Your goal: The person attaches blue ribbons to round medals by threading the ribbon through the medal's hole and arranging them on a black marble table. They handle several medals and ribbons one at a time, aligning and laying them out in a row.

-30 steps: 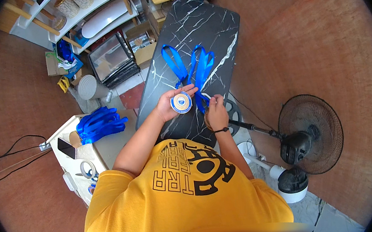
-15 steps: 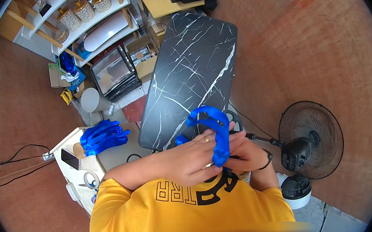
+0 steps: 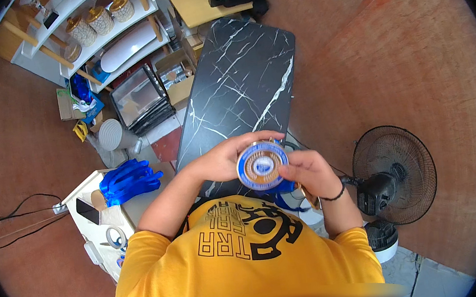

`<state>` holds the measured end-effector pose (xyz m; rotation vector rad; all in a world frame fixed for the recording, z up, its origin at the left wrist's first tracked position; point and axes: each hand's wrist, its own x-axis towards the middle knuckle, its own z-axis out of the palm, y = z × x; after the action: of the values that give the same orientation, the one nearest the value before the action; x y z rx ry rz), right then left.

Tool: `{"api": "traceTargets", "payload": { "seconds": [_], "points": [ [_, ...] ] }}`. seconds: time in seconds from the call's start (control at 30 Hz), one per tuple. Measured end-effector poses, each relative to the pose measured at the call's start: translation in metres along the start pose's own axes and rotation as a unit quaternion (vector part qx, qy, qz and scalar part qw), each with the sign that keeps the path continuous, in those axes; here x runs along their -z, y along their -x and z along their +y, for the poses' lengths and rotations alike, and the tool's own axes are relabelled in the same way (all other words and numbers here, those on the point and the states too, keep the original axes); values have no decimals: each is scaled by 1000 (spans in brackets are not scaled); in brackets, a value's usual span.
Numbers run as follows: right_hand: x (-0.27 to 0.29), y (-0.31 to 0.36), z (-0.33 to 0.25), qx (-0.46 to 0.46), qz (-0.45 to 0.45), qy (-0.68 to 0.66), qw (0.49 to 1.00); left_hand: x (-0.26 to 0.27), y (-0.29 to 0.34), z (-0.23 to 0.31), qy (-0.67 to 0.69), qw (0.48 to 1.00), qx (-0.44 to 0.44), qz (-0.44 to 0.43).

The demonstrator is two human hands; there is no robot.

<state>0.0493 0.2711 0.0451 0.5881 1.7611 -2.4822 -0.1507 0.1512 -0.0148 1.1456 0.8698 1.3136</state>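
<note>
A round medal (image 3: 259, 175) with a blue rim and a bronze-gold face is between my hands, its face turned up, over the near end of the black table. My left hand (image 3: 228, 156) grips it from the left, with fingers along its far edge. My right hand (image 3: 312, 171) holds its right edge, thumb on the face. Blue ribbon (image 3: 281, 188) hangs under the medal and my right hand, partly hidden. Just below the right palm shows a gold-edged piece (image 3: 311, 197), mostly covered, so I cannot tell what it is.
The black marble-patterned table (image 3: 243, 84) stretches ahead. On a white side table (image 3: 88, 190) at left lie bundled blue ribbons (image 3: 131, 181), a phone (image 3: 87, 211) and a tape roll (image 3: 116, 237). A standing fan (image 3: 394, 175) is at right. Shelves (image 3: 107, 37) stand far left.
Earlier a loop of blue ribbon stood up over my hands. Now the ribbon is lower, and the medal's face shows between my hands, which have moved apart and slightly farther out.
</note>
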Motion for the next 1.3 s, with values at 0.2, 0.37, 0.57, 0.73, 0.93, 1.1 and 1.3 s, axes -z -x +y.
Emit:
{"api": "traceTargets", "payload": {
  "seconds": [0.2,0.37,0.57,0.73,0.93,1.1,1.3],
  "points": [
    [56,-81,10,-44,108,-7,993,17,19,-64,73,970,162,163],
    [118,-193,54,-116,122,47,985,47,52,-126,24,913,253,320],
    [168,-316,133,-245,115,126,954,99,95,-199,67,829,341,438],
    [176,-387,176,-273,68,147,948,135,102,-242,-11,800,349,488],
    [171,-412,198,-256,42,139,956,142,121,-258,14,813,370,449],
    [138,-390,193,-267,35,159,950,130,144,-253,-55,805,434,401],
    [116,-325,124,-192,-54,-56,978,123,106,-177,-456,694,383,404]
  ]
}}
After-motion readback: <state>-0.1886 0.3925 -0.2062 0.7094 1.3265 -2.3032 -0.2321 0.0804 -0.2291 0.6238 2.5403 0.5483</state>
